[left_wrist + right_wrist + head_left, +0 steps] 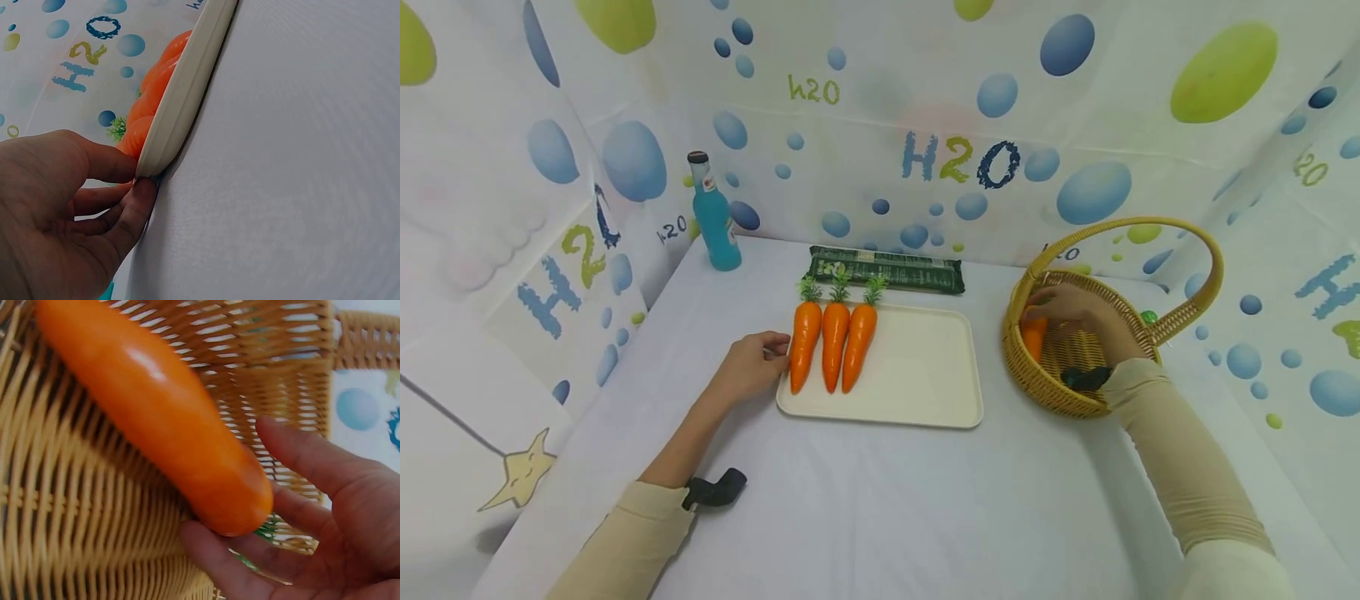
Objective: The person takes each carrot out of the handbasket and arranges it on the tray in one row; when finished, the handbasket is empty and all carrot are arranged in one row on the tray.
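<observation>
Three orange carrots (833,346) with green tops lie side by side on the left part of a cream tray (925,367). At the tray's left edge, my left hand (751,367) pinches the rim, thumb on the upper side and a finger beneath it in the left wrist view. My right hand (1067,304) reaches down into a wicker basket (1022,375). Inside lies another carrot (162,419), slanting against the weave. The thumb stands apart from the carrot's thick end while the fingers reach beneath it, near its partly hidden green leaves (265,528).
Behind the tray lies a dark green packet (887,271). A bottle of blue liquid (717,221) stands at the back left. The basket's tall handle (1206,287) arches over my right hand. Patterned cloth walls (880,100) border the white table (880,508).
</observation>
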A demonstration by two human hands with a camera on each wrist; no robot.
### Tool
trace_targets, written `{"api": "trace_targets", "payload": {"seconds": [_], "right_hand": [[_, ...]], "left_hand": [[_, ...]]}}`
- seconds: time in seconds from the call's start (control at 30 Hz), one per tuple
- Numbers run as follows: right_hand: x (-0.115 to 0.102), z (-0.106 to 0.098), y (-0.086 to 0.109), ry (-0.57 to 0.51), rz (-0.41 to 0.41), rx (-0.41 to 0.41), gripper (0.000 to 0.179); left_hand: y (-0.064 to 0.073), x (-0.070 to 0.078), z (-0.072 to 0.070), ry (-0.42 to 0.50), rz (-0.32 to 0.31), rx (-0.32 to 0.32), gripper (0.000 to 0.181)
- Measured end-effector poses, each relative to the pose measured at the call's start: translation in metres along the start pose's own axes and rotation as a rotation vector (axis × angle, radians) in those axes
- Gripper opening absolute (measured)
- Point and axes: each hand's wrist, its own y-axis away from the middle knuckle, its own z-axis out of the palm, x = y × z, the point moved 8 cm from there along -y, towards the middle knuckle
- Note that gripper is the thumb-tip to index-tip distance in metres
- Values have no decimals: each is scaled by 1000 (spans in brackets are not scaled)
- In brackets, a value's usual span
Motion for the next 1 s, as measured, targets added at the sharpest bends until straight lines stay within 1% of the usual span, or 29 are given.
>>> {"api": "trace_targets", "payload": {"seconds": [0.13,0.27,0.4,0.57,0.7,0.77,0.9,1.0], "right_hand": [[-2,1,-1,81,-20,42,64],[-2,0,1,112,-23,55,65],[-1,-4,2,84,-36,75,64],[0,-8,6,2,-40,87,62],[-4,-15,12,1,-47,112,62],[-8,-18,17,1,-57,129,62],[-17,-23,36,-53,-86,155,59],[-22,-26,54,-33,-113,188,60]], "left_hand": [[-1,0,1,-1,6,-1,44],[-1,2,1,4,13,-1,44],[0,4,2,4,15,0,44],[0,1,3,-3,-3,-7,45],[0,-2,2,-8,-7,-10,45],[0,-2,1,-11,-5,-4,45],[1,1,-1,-5,5,2,45],[1,3,-2,-4,8,-2,45]]}}
